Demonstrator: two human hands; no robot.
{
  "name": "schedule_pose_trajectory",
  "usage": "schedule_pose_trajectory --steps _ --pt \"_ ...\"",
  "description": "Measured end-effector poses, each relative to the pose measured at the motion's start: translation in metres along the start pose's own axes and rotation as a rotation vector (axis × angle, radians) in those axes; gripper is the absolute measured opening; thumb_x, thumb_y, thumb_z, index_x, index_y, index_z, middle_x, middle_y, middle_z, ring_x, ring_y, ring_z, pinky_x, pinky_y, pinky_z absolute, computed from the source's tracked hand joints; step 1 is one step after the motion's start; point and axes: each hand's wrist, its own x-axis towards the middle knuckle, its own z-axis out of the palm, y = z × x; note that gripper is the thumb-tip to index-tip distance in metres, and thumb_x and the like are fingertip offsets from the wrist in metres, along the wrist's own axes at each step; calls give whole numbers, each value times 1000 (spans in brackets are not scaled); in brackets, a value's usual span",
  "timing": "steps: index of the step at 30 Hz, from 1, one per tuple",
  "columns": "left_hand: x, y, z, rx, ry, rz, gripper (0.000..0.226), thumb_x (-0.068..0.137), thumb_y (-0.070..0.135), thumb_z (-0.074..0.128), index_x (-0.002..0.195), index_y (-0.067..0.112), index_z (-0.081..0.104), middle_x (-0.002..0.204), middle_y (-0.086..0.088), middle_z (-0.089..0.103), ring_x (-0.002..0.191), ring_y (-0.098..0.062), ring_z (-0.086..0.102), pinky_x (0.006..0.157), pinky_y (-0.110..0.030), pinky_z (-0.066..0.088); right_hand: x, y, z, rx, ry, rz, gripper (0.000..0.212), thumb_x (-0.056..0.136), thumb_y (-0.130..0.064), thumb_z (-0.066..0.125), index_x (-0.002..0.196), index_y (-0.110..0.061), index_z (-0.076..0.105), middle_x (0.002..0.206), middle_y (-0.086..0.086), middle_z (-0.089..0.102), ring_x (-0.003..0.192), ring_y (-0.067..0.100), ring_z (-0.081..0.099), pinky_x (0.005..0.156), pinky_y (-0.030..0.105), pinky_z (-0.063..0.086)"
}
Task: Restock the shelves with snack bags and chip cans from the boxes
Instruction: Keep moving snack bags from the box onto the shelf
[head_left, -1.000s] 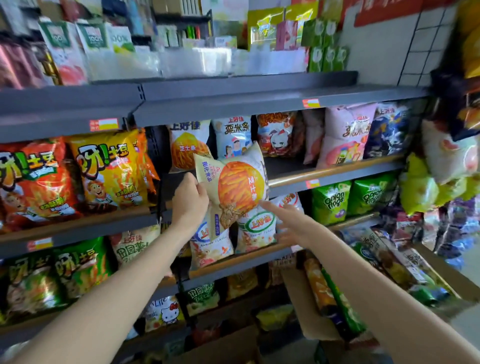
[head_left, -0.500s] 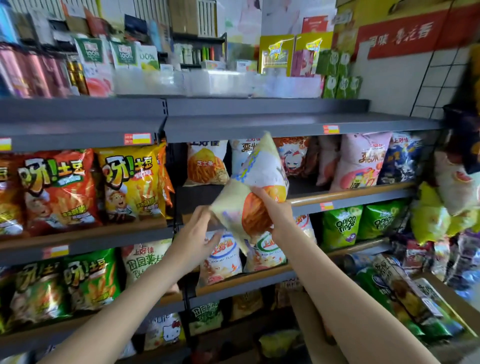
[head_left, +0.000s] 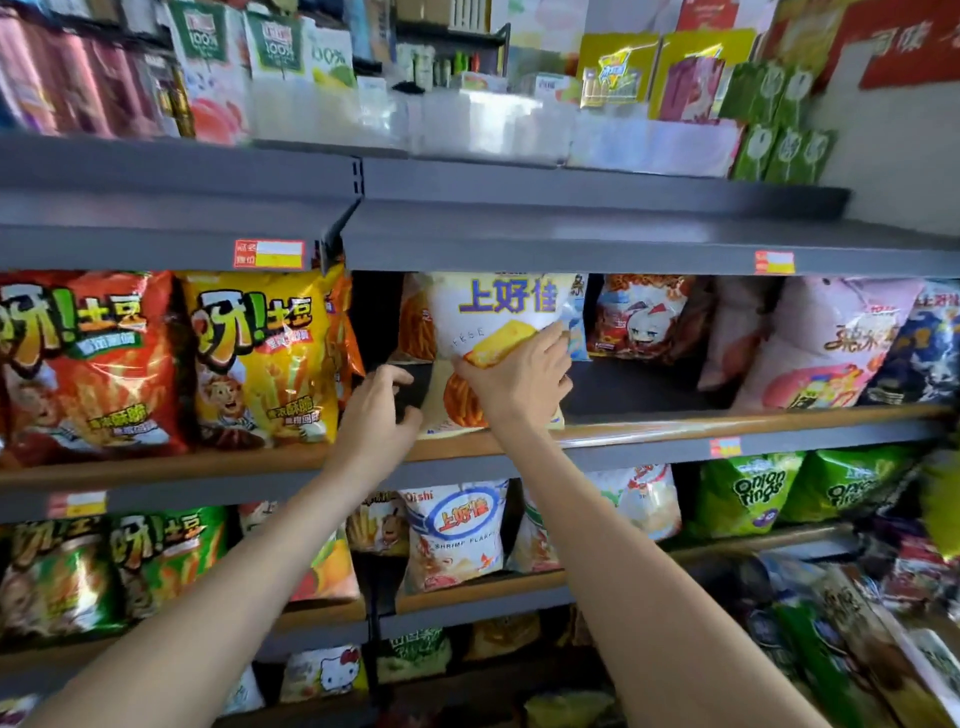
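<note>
The right hand (head_left: 519, 376) was pressed against the front of a white snack bag (head_left: 498, 322), its fingers spread over the yellow and orange print and curled at the bag's lower left edge, grasping it. The bag stood upright on the middle shelf (head_left: 727, 415), its base at the wooden front lip, with blue characters across its upper part. A like bag (head_left: 415, 322) showing orange sticks stood just behind it to the left.

The left hand (head_left: 379, 415) hovered just beside the bag's lower left corner, fingers loosely bent and holding nothing; whether a fingertip touched the bag could not be told. It lay before a dark gap in the shelf.

To the left on the same level stood a yellow potato-stick bag (head_left: 260, 358) and a red potato-stick bag (head_left: 88, 364), both upright and touching. To the right of the held bag stood a red bag with a cartoon figure (head_left: 641, 317), then a pink bag (head_left: 831, 343), which leaned.

On the shelf below, a white shrimp-flavoured bag (head_left: 457, 530) stood under the right forearm, with two green onion-ring bags (head_left: 753, 493) further right. Green potato-stick bags (head_left: 161, 561) stood at lower left. The grey upper shelf (head_left: 571, 239) carried price tags (head_left: 268, 253) on its edge and blurred goods above. A box of mixed packets (head_left: 857, 649) was at lower right, blurred.
</note>
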Motion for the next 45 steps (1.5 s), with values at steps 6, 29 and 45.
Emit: schedule_pose_trajectory --steps 6,29,45 --pt "24 6 26 -129 -129 -3 36 87 23 60 118 10 47 111 -8 64 104 -24 60 89 -38 47 8 9 -6 -116 47 -53 118 59 -64 74 142 -2 16 133 12 38 123 30 38 96 43 33" --pt "61 -26 27 367 -315 -110 52 87 16 58 136 10 41 138 -13 45 126 -31 44 100 -36 38 60 -23 93 111 -28 37 124 61 -56 76 148 -10 1 131 12 30 122 31 33 95 48 35" --pt "-47 -62 -1 -19 -24 439 27 85 1 40 108 -1 54 98 -13 54 83 -12 51 65 -19 36 -19 31 40 145 323 -268 57 83 -17 55 136 -2 37 136 22 32 117 37 37 95 39 34"
